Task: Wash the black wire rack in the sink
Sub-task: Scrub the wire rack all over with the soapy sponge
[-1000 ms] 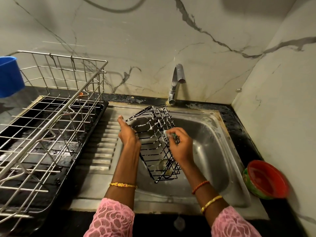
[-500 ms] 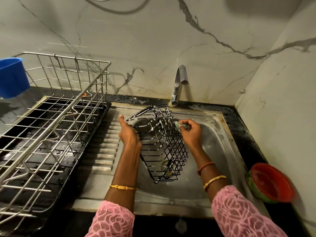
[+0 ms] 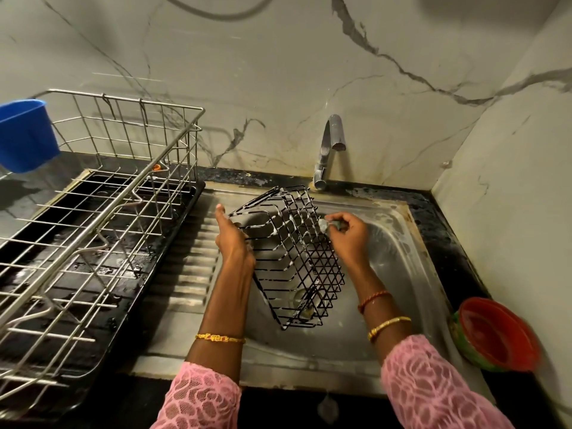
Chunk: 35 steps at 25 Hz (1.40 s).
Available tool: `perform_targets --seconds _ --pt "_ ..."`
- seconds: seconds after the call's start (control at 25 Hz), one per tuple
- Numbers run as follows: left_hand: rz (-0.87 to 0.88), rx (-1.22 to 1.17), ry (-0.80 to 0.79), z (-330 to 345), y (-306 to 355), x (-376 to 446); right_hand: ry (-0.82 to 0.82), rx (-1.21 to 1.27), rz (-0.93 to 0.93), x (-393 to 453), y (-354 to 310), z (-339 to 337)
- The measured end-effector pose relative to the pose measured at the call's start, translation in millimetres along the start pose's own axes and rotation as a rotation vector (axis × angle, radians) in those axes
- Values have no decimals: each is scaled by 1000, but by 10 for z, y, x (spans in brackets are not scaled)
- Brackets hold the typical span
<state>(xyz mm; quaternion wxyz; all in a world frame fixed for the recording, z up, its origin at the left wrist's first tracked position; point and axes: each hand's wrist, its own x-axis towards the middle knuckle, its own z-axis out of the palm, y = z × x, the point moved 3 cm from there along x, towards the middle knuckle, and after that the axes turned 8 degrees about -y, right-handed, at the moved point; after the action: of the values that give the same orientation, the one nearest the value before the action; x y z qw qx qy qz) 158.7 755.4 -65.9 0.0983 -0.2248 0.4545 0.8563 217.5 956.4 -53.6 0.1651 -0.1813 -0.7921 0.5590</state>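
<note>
- The sink (image 3: 399,243) is my landmark: the black wire rack (image 3: 291,252) stands tilted inside its basin, lower end near the drain, upper end toward the tap (image 3: 328,150).
- Right of the rack, the basin has open steel until its right rim; left of it lies the ribbed drainboard (image 3: 188,267).
- Left of the sink, the big steel dish rack (image 3: 102,218) stands close to the drainboard edge.
- Right of the sink, a red bowl (image 3: 495,332) sits on the counter.
- My left hand (image 3: 232,239) holds the rack's left side, thumb up, fingers behind the wires.
- My right hand (image 3: 349,233) has fingers curled, pinching a small soapy scrubber (image 3: 325,225) against the rack's upper right edge.
</note>
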Motion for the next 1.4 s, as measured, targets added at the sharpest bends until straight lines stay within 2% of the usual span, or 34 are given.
perform_targets --seconds 0.08,0.2,0.32,0.4,0.48,0.56,0.68,0.76,0.88,0.92,1.0,1.08,1.16,1.4 --pt "1 -4 -7 2 39 -20 -59 32 142 166 123 -36" --pt "-20 -22 15 14 77 -33 -396 -10 332 179 243 35" --pt "-20 -71 15 -69 65 60 -563 181 314 132 253 54" --pt "-1 -70 -35 -112 62 95 -606 170 246 115 206 41" --pt "62 41 -196 -63 99 106 -551 88 194 106 153 25" --pt "128 197 -359 19 175 61 -405 95 181 127 166 5" --pt "54 447 -581 73 121 -32 -243 204 189 134 222 -21" --pt "-6 439 -499 61 -62 -138 -212 240 202 86 183 -18" --pt "79 427 -104 70 -165 -180 -207 280 234 -26 118 36" --pt "85 409 -48 54 -161 -151 -211 316 247 -46 135 41" --pt "74 345 -52 16 -152 -76 -207 452 294 -61 187 19" --pt "39 296 -77 -50 -151 -29 -105 582 361 -67 210 -37" --pt "23 231 -60 -76 -132 -44 1 497 388 -112 178 -102" --pt "15 116 -68 -77 -134 -120 292 472 187 -63 -118 -210"
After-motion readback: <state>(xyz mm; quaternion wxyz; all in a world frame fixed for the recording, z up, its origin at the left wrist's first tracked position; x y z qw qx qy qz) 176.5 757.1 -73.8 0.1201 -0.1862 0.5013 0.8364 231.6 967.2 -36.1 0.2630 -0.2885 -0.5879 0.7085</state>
